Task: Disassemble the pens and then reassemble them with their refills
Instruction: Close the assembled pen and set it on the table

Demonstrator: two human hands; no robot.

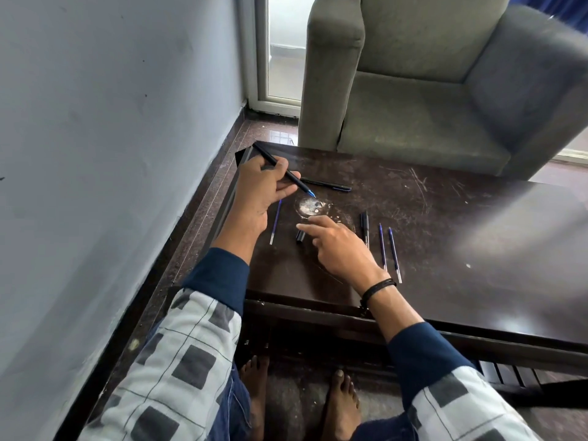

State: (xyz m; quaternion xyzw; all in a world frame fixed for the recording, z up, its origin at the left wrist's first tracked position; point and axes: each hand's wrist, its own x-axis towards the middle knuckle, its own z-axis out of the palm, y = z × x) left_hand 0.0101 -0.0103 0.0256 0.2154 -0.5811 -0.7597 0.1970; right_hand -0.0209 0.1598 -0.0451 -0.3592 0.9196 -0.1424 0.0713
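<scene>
My left hand [261, 189] grips a black pen with a blue tip [280, 168] over the dark table [445, 243], tip pointing right and down. My right hand [337, 246] reaches out with straight fingers, its fingertips touching a black pen cap [300, 236] on the table. A loose blue refill [275, 221] lies under my left hand. Another black pen [327, 184] lies further back. A black pen barrel [365, 227] and two blue refills [388, 251] lie to the right of my right hand.
A round whitish stain [310, 206] marks the table between my hands. A grey armchair [429, 90] stands behind the table, and a wall [111, 122] runs along the left. My bare feet [340, 405] rest on the floor below the table edge.
</scene>
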